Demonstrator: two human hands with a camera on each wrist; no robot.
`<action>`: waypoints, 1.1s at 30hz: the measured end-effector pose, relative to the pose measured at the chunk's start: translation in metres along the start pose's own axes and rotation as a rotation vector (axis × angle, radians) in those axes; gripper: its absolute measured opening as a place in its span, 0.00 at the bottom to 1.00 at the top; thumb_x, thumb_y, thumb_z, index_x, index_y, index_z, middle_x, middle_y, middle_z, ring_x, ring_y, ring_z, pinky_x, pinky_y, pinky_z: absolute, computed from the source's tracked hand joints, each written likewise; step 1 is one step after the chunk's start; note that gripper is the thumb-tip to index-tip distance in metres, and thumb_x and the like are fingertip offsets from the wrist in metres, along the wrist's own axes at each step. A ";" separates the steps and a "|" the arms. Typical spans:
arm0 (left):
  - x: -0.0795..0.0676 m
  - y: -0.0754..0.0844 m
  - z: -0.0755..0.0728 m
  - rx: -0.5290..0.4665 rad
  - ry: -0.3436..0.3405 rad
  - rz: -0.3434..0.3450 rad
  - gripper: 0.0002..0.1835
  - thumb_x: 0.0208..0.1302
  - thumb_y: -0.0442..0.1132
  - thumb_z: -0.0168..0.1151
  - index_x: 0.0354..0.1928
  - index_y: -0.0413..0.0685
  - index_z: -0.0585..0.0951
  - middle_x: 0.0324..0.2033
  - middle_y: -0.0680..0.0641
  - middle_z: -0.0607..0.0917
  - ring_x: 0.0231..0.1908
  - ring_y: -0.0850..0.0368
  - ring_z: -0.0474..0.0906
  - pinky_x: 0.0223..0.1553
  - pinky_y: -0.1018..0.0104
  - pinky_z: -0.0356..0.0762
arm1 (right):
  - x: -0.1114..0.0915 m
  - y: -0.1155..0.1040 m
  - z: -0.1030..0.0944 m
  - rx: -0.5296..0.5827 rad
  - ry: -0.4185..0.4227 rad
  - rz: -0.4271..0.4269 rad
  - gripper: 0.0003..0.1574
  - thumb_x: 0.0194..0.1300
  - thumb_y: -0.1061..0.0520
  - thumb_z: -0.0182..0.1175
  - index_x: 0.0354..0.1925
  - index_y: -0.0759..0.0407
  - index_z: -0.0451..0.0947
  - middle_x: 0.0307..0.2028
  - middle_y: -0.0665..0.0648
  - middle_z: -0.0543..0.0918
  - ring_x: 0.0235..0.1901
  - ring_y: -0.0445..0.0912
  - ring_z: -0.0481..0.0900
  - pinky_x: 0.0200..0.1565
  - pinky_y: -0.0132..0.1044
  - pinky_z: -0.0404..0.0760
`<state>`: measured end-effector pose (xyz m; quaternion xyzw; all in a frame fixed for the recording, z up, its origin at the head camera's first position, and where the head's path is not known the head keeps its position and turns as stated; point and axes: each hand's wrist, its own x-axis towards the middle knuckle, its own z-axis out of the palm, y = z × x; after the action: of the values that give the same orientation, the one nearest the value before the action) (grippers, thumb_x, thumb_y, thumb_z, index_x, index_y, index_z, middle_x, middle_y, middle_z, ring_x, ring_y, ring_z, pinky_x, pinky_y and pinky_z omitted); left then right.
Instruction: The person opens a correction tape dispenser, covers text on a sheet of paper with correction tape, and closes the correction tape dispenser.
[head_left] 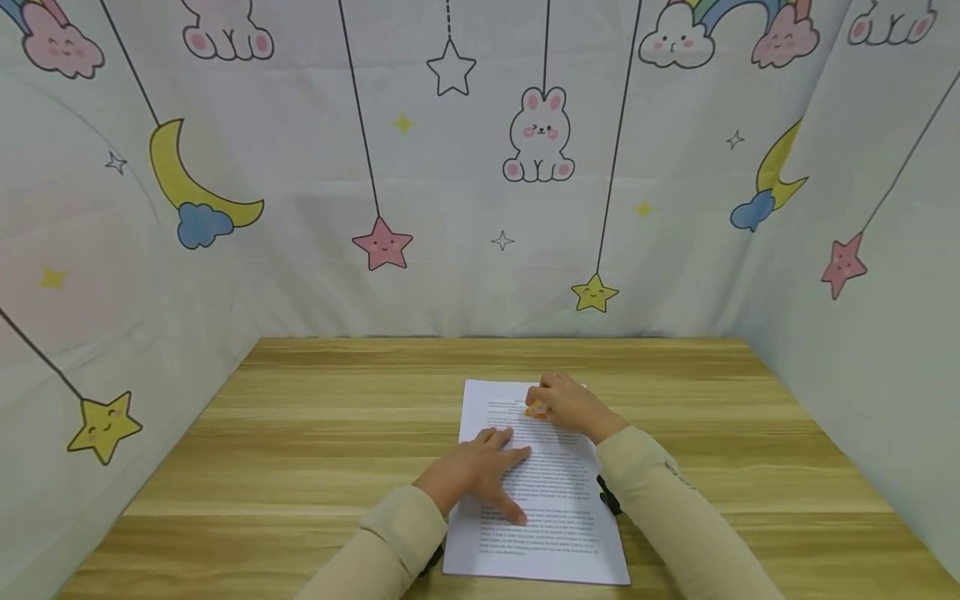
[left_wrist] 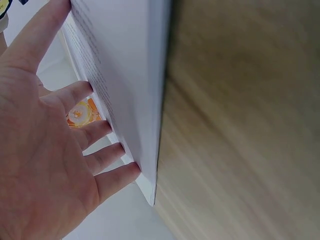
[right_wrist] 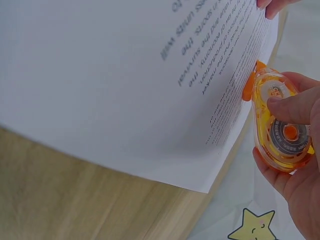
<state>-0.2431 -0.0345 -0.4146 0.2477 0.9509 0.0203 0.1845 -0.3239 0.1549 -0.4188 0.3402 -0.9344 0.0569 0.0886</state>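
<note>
A stack of printed paper (head_left: pixel 551 533) lies on the wooden table in front of me. My left hand (head_left: pixel 480 473) rests on its left part, fingers spread and fairly straight; in the left wrist view the fingertips (left_wrist: pixel 131 170) touch the page. Near the top of the sheet, my right hand (head_left: pixel 572 408) holds an orange correction tape (right_wrist: pixel 280 120). The thumb lies along one side of its clear case and the fingers wrap the other side. Its orange tip end is right at the printed lines. From the head view, the hand covers most of the correction tape.
The wooden table (head_left: pixel 315 442) extends around the paper on all sides. A white curtain (head_left: pixel 457 183) printed with stars, moons and bunnies hangs behind it and along both sides. Dark bands show under both forearms, overlapping the paper's edges.
</note>
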 end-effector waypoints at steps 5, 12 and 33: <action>0.000 -0.001 0.001 0.005 0.000 0.002 0.53 0.36 0.75 0.62 0.68 0.73 0.56 0.72 0.51 0.51 0.71 0.47 0.46 0.62 0.43 0.60 | 0.000 -0.001 -0.001 -0.017 -0.036 0.010 0.16 0.58 0.68 0.56 0.40 0.49 0.78 0.36 0.53 0.75 0.37 0.50 0.73 0.39 0.44 0.74; 0.002 -0.001 0.002 0.025 0.003 0.005 0.53 0.35 0.76 0.62 0.68 0.73 0.56 0.72 0.51 0.51 0.71 0.48 0.47 0.62 0.44 0.60 | 0.003 -0.004 -0.006 -0.075 -0.102 -0.020 0.12 0.61 0.64 0.57 0.41 0.48 0.76 0.38 0.54 0.73 0.41 0.53 0.74 0.40 0.46 0.76; 0.001 0.001 -0.001 0.023 -0.005 -0.002 0.53 0.36 0.75 0.62 0.68 0.74 0.56 0.72 0.51 0.51 0.71 0.48 0.47 0.62 0.44 0.60 | 0.003 -0.002 -0.011 -0.177 -0.110 -0.091 0.10 0.61 0.60 0.59 0.41 0.48 0.75 0.36 0.54 0.74 0.36 0.50 0.73 0.40 0.44 0.77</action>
<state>-0.2435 -0.0335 -0.4138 0.2489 0.9509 0.0083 0.1839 -0.3235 0.1528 -0.4072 0.3759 -0.9228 -0.0486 0.0693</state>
